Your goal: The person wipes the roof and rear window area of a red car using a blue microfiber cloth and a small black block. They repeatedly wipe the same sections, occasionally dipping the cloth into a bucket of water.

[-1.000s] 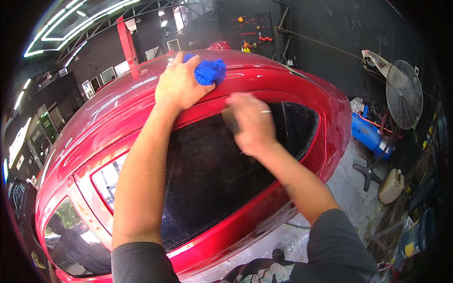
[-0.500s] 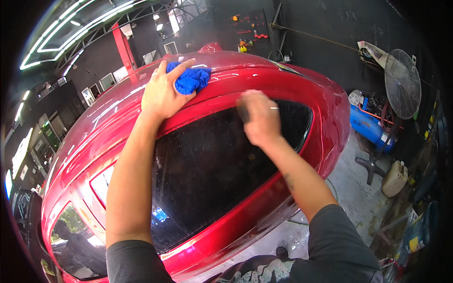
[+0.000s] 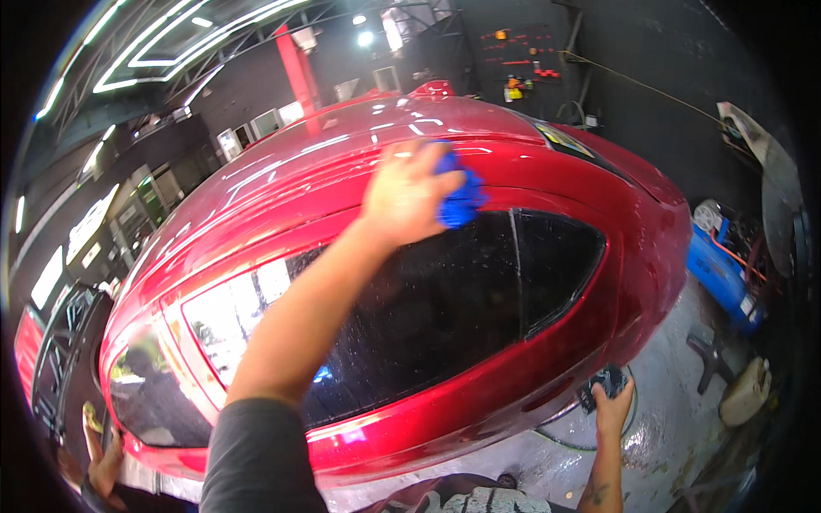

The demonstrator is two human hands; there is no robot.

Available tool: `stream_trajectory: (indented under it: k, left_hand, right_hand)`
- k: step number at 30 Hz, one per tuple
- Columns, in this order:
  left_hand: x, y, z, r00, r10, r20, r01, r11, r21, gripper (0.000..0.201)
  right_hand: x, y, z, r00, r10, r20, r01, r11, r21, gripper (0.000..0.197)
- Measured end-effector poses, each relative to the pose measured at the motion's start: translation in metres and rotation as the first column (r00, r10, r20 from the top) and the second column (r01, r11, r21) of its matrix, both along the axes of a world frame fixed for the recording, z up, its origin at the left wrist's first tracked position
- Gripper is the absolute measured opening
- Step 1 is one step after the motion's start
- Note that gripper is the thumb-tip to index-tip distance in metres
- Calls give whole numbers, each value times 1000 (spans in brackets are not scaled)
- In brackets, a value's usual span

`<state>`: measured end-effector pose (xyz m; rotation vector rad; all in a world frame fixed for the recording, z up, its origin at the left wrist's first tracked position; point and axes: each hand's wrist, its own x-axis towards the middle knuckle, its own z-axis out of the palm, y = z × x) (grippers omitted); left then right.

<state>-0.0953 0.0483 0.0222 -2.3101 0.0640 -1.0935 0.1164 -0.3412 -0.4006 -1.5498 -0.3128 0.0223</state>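
A red car (image 3: 410, 445) with a water-specked, dark side window (image 3: 428, 299) fills the middle of the view. My left hand (image 3: 404, 195), slightly blurred, is closed on a crumpled blue cloth (image 3: 462, 198) at the roof edge just above that window. Low at the right, beside the car's lower body, my right hand (image 3: 614, 405) grips a dark, rounded object (image 3: 604, 382) whose kind I cannot make out. The fingers of that hand wrap round its near side.
Another person's hand (image 3: 104, 462) with a yellowish cloth shows at the lower left by the car's end. On the right are a blue compressor tank (image 3: 723, 274), a fan (image 3: 778, 179) and a pale jerrycan (image 3: 746, 393). A thin hose (image 3: 556, 440) lies on the wet floor.
My left hand has moved right along the roof edge with the blue cloth. The right hand has left the side window and dropped low to the right. The view has shifted left.
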Motion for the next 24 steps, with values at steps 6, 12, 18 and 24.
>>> stream_trajectory:
  k: [6, 12, 18, 24]
  left_hand:
    - [154, -49, -36, 991, 43, -127, -45, 999, -18, 47]
    - [227, -64, -64, 989, 36, -147, -38, 999, -16, 38]
    - [179, -50, -52, 994, 52, -93, -53, 999, -13, 31]
    - [50, -13, -19, 990, 141, -26, -141, 990, 1, 48]
  right_hand:
    - [10, -3, 46, 882, 378, -280, -150, 789, 595, 52]
    - [38, -4, 50, 803, 518, -294, -67, 570, 819, 64]
    - [40, 33, 68, 659, 740, -132, -175, 322, 930, 67]
    - [23, 94, 125, 715, 672, -194, -186, 450, 874, 61]
